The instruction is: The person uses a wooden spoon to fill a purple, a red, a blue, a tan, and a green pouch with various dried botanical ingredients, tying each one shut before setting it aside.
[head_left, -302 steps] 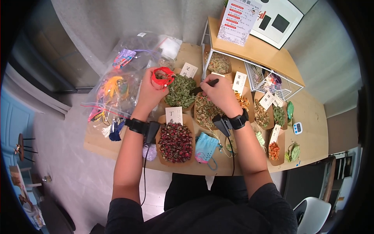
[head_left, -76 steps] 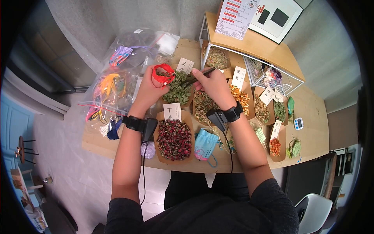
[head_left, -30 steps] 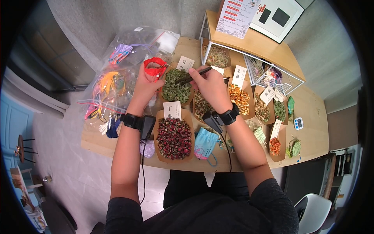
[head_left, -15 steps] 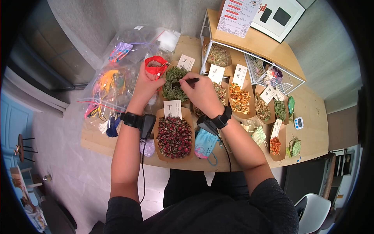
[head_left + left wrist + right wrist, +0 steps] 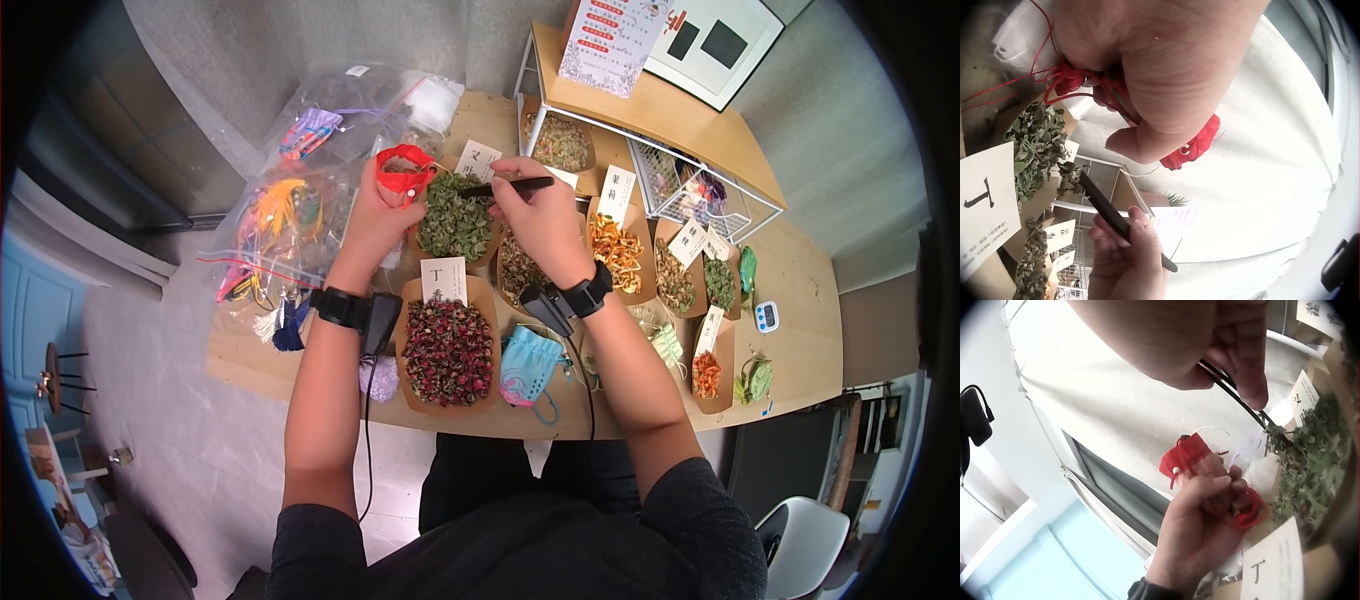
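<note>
My left hand (image 5: 375, 228) holds a small red drawstring pouch (image 5: 402, 184), its mouth spread open and facing up in the head view. Red cords (image 5: 1069, 82) hang from the pouch in the left wrist view. My right hand (image 5: 550, 222) pinches a pair of black tweezers (image 5: 1109, 211). Between the tweezer tips is a bit of dried leaf (image 5: 1071, 175), close over the tray of dried green leaves (image 5: 458, 222). That tray lies between my two hands, with a lettered card (image 5: 476, 160) standing at its back.
A paper tray of dried rosebuds (image 5: 448, 350) sits in front, beside a blue pouch (image 5: 530, 365). More herb trays, such as the orange one (image 5: 614, 255), spread to the right. Plastic bags (image 5: 290, 220) lie left; a wooden-topped shelf (image 5: 650, 95) stands behind.
Half a second ago the tweezers were down in the green leaves. My right hand has since lifted back and to the right, carrying some leaf. My left hand and the pouch have barely shifted.
</note>
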Demonstrator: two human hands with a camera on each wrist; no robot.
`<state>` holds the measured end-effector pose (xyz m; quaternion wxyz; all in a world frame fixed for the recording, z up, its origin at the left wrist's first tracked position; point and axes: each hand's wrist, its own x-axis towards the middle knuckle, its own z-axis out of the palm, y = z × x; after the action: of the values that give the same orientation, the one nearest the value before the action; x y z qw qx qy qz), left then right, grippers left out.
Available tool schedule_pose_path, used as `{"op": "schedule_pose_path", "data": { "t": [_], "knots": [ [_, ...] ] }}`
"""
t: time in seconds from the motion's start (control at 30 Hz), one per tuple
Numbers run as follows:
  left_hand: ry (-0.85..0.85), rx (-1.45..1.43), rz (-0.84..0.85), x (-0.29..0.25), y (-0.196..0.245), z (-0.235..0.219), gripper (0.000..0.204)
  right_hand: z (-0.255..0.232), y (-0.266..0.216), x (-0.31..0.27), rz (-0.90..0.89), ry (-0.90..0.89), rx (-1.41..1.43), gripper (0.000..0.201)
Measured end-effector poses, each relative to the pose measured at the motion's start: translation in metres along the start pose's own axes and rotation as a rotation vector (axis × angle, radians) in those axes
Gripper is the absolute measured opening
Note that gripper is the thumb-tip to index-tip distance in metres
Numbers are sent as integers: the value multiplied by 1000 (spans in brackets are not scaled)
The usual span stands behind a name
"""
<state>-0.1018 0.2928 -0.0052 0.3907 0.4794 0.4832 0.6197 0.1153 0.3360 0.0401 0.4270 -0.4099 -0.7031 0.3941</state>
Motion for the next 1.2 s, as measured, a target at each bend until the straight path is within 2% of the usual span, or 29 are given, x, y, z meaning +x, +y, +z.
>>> {"op": "schedule_pose_path", "data": {
  "t": [0.17, 0.5, 0.63, 0.73, 0.87, 0.93, 1.03, 1.13, 1.2],
  "knots": [
    [-25, 14, 2, -1, -3, -1, 67, -8, 4, 6, -84, 41, 94, 21],
    [-147, 6, 8, 0, -7, 1, 63, -4, -24, -9, -233, 126, 230, 22],
    [-140, 18, 2, 1, -8, 2, 57, 14, -21, -17, -232, 45, 353, 19],
    [-139, 76, 24, 0, -5, 2, 56, 20, -11, -16, -201, -64, 269, 16],
    [-148, 30, 25, 0, -5, 2, 59, 14, -18, -13, -234, -45, 213, 16],
    [-161, -39, 5, 0, -4, 3, 63, 2, -33, -13, -159, 14, 304, 16],
    [-159, 23, 24, -1, 1, 3, 64, -13, -39, -7, -165, 43, 240, 19],
    [-107, 110, 50, -2, -2, 1, 63, -18, -36, -1, -104, 84, 232, 22],
    [-33, 52, 23, -2, 0, 0, 62, -22, -24, 6, -46, 75, 215, 23]
  ]
}}
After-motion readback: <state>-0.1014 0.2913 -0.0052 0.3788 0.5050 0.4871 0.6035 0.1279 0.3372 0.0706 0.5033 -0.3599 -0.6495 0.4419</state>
